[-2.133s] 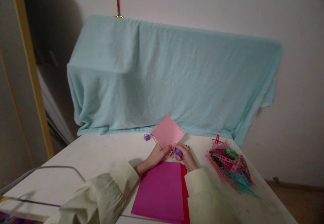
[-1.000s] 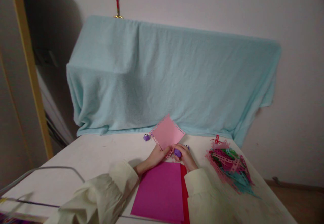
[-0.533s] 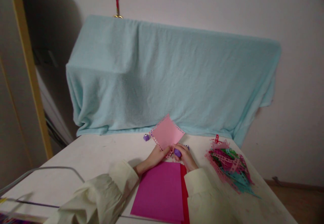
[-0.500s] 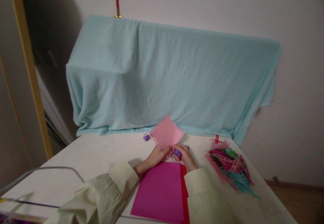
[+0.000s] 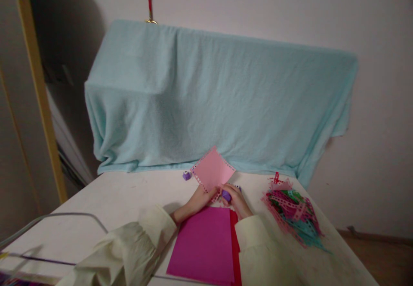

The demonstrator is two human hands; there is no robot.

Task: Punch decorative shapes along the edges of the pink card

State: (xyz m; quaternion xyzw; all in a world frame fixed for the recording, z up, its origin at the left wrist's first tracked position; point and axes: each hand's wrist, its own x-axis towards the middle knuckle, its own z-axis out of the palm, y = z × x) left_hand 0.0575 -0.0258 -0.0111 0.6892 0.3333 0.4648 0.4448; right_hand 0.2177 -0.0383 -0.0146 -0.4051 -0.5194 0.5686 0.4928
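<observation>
Pink square paper with punched edges (image 5: 213, 172) stays pinched in our left hand (image 5: 197, 199) above the white table (image 5: 112, 195); our right hand (image 5: 237, 200) keeps squeezing the purple punch (image 5: 226, 195), barely shifted since earlier.

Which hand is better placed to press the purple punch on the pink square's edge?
The right hand, probably: it already grips the purple punch at the pink square edge, while the left hand holds that paper.

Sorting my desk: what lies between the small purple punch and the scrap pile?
In the head view: pink paper, both hands, between punch and scrap pile.
</observation>
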